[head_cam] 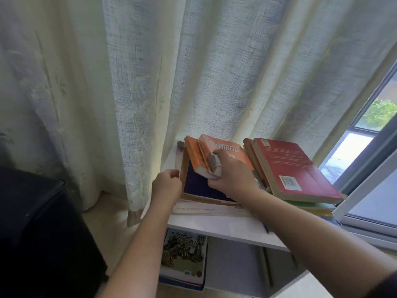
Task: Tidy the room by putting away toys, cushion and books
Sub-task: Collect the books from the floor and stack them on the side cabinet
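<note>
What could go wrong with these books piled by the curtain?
The orange books gripped by the right hand lie tilted on the blue book, so they might slide off once released. The red book tops an uneven, slanting pile right beside them; a nudge could topple it.

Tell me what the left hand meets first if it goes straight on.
The blue board's wooden frame, just ahead of the left hand; depth is unclear, so they may already touch.

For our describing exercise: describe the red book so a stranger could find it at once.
Find the window on the right; left of it a white shelf carries book piles. The red book tops the right pile. Unlike the orange books beside it, it shows a barcode.
</note>
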### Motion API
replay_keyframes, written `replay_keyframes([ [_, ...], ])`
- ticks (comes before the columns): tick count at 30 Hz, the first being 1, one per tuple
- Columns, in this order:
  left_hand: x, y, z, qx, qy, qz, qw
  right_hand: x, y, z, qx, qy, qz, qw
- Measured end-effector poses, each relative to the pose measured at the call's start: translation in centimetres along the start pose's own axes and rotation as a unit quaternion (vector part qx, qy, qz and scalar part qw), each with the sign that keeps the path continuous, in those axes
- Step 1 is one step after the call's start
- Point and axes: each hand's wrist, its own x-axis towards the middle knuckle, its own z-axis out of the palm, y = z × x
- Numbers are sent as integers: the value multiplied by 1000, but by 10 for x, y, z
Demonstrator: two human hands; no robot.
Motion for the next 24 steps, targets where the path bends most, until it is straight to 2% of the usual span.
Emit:
replay_keyframes([
  [3,-4,5,10,57,-5,14,998,6,3,-7,-9,-9,1,1000],
  [9,7,7,21,8,-30,-46,998,8,4,-16,10,-10,-3,1000],
  [10,10,7,20,-18,-26,-62,998,8,5,-17,15,-5,-3,1000],
  [12,17,4,16,-140,2,-124,982,8,5,-19,29,0,-2,1000],
  [14,18,3,11,-280,9,-187,941,8,5,-19,42,7,-1,999],
  [16,16,4,10,-335,-17,-207,919,8,5,-17,45,13,-4,999],
  [18,14,6,15,-290,-57,-200,934,9,6,-14,47,16,-5,999],
  [21,17,2,26,-160,-110,-163,967,10,8,-12,50,21,-7,999],
  [24,20,-8,33,-100,-120,-121,980,10,9,-11,48,26,-9,998],
])
